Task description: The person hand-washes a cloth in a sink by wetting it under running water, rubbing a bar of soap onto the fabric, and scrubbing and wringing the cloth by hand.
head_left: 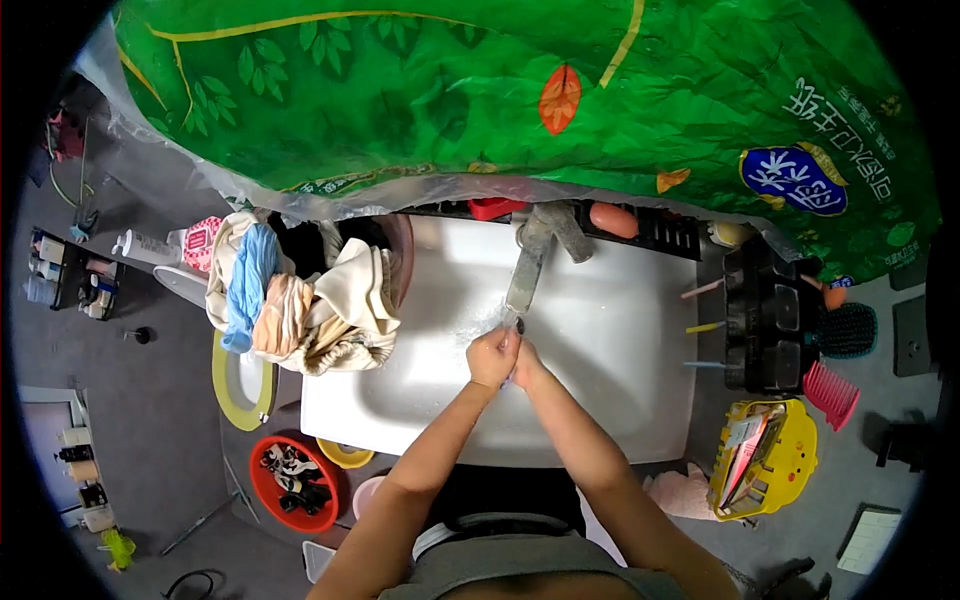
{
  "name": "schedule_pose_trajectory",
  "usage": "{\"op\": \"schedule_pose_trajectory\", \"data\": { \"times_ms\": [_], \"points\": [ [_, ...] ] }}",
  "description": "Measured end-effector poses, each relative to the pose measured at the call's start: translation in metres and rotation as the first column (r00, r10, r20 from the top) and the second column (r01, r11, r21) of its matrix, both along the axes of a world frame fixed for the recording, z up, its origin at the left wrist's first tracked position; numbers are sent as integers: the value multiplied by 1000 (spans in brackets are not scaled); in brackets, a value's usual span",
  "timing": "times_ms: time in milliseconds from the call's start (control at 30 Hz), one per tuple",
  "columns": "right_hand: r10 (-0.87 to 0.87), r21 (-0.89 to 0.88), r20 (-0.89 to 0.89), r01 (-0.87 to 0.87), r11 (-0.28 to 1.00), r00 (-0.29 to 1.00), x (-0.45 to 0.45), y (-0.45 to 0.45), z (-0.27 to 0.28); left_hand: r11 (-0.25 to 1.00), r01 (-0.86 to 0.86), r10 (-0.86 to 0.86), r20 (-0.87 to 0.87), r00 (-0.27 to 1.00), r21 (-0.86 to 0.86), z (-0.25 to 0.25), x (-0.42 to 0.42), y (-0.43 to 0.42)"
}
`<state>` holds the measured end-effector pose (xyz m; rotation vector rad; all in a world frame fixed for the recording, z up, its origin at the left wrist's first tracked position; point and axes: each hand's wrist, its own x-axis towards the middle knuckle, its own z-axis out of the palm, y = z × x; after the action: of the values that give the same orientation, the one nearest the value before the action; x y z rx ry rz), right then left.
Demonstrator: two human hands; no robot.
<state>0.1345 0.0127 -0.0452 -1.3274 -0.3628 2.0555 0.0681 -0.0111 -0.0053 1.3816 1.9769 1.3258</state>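
Observation:
Under the metal faucet (528, 265), my left hand (493, 357) and my right hand (524, 364) meet over the white sink (620, 390). The fingers of my left hand are curled into a fist. Pressed close beside it, my right hand is closed too. A small dark bit and a pale purplish bit show at the hands, but what they hold is too hidden to name. Water splashes just left of the faucet's mouth.
Piled clothes (345, 300) fill a basin at the sink's left. Behind hangs a large green plastic package (400, 100). A soap bar (613, 220) lies behind the faucet. Right are a black toothbrush holder (765, 320) and yellow basket (795, 460); lower left, a red basin (262, 500).

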Motion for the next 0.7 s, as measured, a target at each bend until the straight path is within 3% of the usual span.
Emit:
{"op": "schedule_pose_trajectory", "data": {
  "times_ms": [33, 100, 133, 167, 200, 233, 300, 400, 433, 600, 700],
  "points": [
    [148, -42, -15, -149, 988, 989, 14, 7, -38, 989, -82, 91, 71, 993, -126, -3, -5, 4],
    [150, -87, -91, -158, 984, 984, 17, 7, 4, 904, -200, 281, 171, 944, -379, -17, -21, 12],
    [152, -104, -119, -164, 981, 981, 20, 7, 32, 916, -112, 237, 294, 926, -385, -51, -35, 13],
    [148, -73, -94, -155, 985, 985, 24, 7, 51, 931, 50, 208, 637, 742, -362, -56, -44, 10],
    [146, -51, -128, -153, 987, 981, 31, 8, 51, 940, 194, 172, 879, 444, -281, -40, -49, 9],
    [146, -29, -165, -153, 988, 975, 40, 10, 50, 917, 305, 234, 966, 109, -256, -23, -52, 7],
    [165, 73, -159, -155, 985, 973, 53, 10, 45, 898, 415, 125, 989, 80, -147, -30, -57, 1],
    [111, 301, 192, -166, 939, 975, 66, 12, 42, 870, 485, 77, 996, 47, -90, -16, -64, -6],
    [10, 326, 283, -106, 939, 959, 69, 12, 50, 873, 481, 80, 997, 25, -82, -8, -65, -6],
    [-90, 391, 310, -41, 920, 946, 80, 18, 57, 873, 486, 113, 985, -128, -37, 2, -69, -4],
    [-65, 381, 388, -96, 920, 920, 76, 18, 68, 903, 426, -4, 988, 153, -62, -2, -67, 0]
  ]
}}
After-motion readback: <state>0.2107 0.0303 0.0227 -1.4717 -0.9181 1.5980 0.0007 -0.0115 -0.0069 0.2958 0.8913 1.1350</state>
